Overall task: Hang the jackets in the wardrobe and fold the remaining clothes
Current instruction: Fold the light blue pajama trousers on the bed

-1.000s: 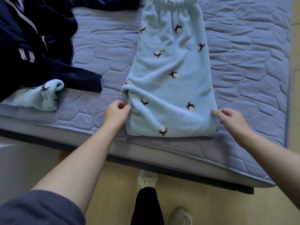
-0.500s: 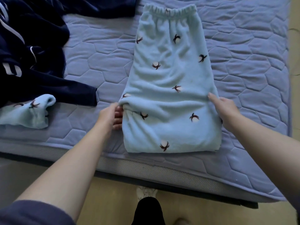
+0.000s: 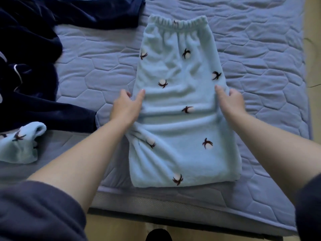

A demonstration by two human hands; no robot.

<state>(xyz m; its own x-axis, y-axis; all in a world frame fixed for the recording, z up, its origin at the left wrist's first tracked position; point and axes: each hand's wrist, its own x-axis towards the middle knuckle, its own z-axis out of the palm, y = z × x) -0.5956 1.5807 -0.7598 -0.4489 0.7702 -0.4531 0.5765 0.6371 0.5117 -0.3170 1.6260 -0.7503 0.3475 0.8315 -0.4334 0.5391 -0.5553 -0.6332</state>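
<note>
Light blue fleece pants (image 3: pixel 180 133) with small dark-and-white motifs lie folded lengthwise on the bed, elastic waistband at the far end and the folded end near the mattress edge. My left hand (image 3: pixel 126 106) holds the pants' left edge about halfway up, thumb on top of the fabric. My right hand (image 3: pixel 230 101) holds the right edge at the same height. A dark navy jacket (image 3: pixel 31 84) lies crumpled at the left. A second light blue fleece piece (image 3: pixel 19 146) sits bunched at the near left.
The quilted blue mattress (image 3: pixel 269 58) fills the view, its front edge (image 3: pixel 156 204) running close to me. Wooden floor and my dark shoe (image 3: pixel 158 235) show below. Bare mattress lies to the right of the pants.
Both hands have slid from the pants' lower corners up along the side edges to the middle. The view has moved closer over the bed.
</note>
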